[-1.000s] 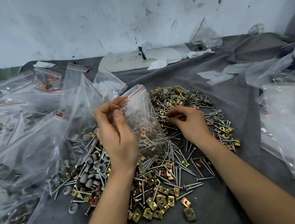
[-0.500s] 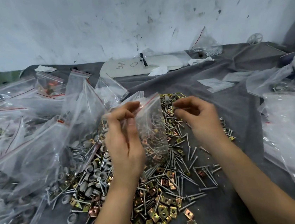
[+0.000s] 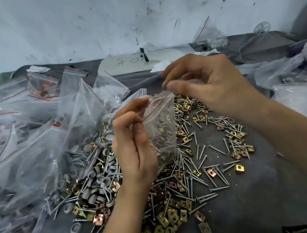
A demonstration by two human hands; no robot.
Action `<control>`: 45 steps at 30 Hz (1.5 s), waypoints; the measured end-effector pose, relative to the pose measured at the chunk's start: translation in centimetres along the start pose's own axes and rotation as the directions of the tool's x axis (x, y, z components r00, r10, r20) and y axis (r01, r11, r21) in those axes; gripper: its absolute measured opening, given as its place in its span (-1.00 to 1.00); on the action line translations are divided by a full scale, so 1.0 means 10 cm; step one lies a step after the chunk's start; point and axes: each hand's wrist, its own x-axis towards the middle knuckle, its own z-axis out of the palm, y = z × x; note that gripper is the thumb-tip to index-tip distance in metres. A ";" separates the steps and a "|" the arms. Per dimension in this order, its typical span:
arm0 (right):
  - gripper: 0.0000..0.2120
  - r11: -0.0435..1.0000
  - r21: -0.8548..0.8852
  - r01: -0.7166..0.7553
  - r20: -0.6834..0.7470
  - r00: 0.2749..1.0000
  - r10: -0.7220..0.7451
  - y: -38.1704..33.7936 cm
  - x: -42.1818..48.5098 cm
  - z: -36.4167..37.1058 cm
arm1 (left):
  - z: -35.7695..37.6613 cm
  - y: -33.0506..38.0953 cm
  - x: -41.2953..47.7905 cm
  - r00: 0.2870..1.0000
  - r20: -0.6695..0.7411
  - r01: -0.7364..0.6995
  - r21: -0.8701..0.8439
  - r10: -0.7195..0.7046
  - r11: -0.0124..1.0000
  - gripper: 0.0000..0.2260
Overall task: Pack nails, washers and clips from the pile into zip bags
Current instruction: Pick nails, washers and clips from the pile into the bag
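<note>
A small clear zip bag (image 3: 162, 132) with a red line at its mouth hangs above the pile, with nails and brass clips inside. My left hand (image 3: 133, 147) pinches the bag's left top edge between thumb and fingers. My right hand (image 3: 206, 85) pinches the bag's right top corner. Below lies the pile (image 3: 175, 181) of steel nails, brass clips and grey washers (image 3: 96, 180), spread on the grey cloth (image 3: 254, 200).
Many filled zip bags (image 3: 37, 148) are heaped on the left. More clear bags (image 3: 304, 103) lie at the right edge. A white card (image 3: 133, 65) and a bag (image 3: 208, 35) stand at the back by the wall.
My right hand rose from the pile and came to the bag's top right corner. The bag and my left hand were lifted higher.
</note>
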 end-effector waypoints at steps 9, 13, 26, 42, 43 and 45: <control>-0.89 0.886 -0.350 -0.304 0.248 0.882 0.401 0.85 -0.20 0.62 | -0.03 -0.01 -0.02 0.993 -0.100 0.060 0.042 -0.055 0.997 -0.76; -0.86 0.857 -0.462 -0.229 0.242 0.897 0.370 0.87 -0.21 0.71 | -0.03 -0.03 -0.02 0.993 -0.095 0.079 0.033 -0.076 0.996 -0.76; -0.95 0.886 -0.335 -0.320 0.217 0.889 0.403 0.83 -0.21 0.72 | -0.04 -0.04 -0.02 0.992 -0.092 0.088 0.016 -0.086 0.996 -0.77; -0.81 1.000 -0.003 0.023 -0.005 1.000 -0.023 -0.07 0.08 0.29 | -0.01 0.00 -0.03 0.999 -0.032 0.030 0.048 -0.029 0.998 -0.76; -0.83 0.998 -0.052 0.029 0.036 0.999 -0.027 -0.06 0.07 0.29 | 0.00 0.00 -0.03 0.999 -0.032 0.029 0.052 -0.028 0.998 -0.77; -0.81 0.999 -0.046 0.029 0.002 1.000 -0.029 0.00 0.04 0.25 | 0.00 0.00 -0.03 0.999 -0.037 0.032 0.050 -0.030 0.998 -0.77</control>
